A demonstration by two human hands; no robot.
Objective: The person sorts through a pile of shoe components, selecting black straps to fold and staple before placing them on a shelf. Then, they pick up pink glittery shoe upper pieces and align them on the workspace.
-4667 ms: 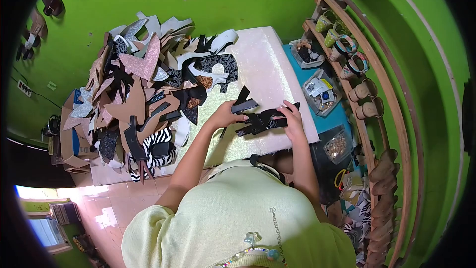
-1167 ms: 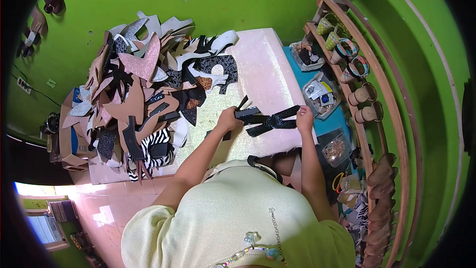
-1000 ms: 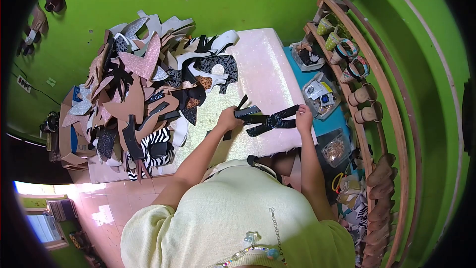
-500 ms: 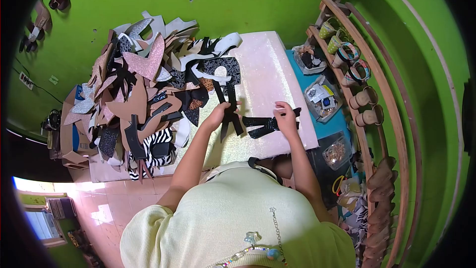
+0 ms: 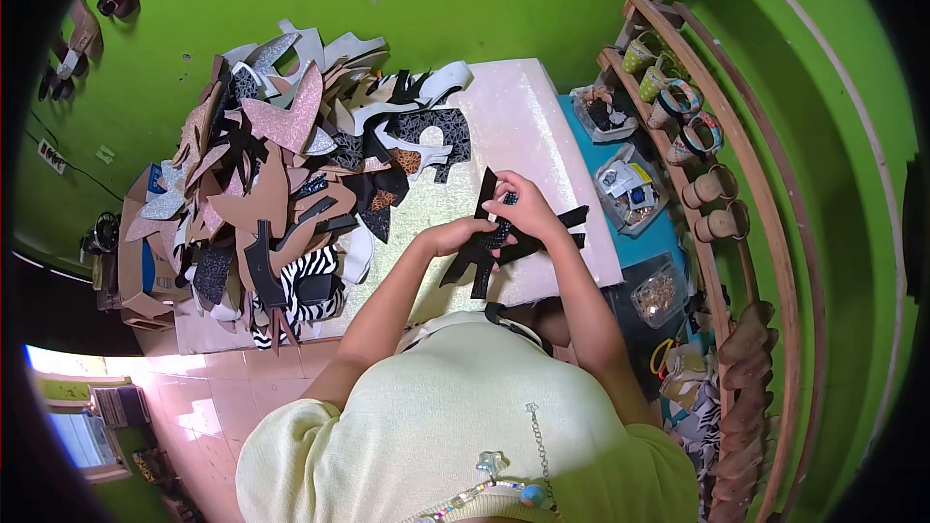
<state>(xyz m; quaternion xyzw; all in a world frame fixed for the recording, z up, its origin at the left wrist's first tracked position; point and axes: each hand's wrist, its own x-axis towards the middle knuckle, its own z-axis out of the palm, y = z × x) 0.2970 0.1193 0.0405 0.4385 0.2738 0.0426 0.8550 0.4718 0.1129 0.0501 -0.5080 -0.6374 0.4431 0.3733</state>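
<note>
My left hand (image 5: 457, 233) is closed on a black piece with crossing straps (image 5: 480, 266), like a cut shoe upper, held above the pale shimmering sheet. My right hand (image 5: 523, 205) has come up against its upper part. Its fingers pinch at a dark, sparkling band (image 5: 506, 211) in the middle of the straps. Partly hidden behind my right wrist, another black strappy piece (image 5: 572, 223) lies on the sheet.
A large heap of cut shoe pieces (image 5: 281, 165) fills the table's left side. On the right stand clear plastic containers (image 5: 630, 189) on a blue surface. A wooden rack (image 5: 712, 223) carries finished sandals (image 5: 693, 140) along the green wall.
My right hand has moved up and left, away from the black piece on the sheet, to the one in my left hand. My left hand has shifted right and slightly down, tilting its piece.
</note>
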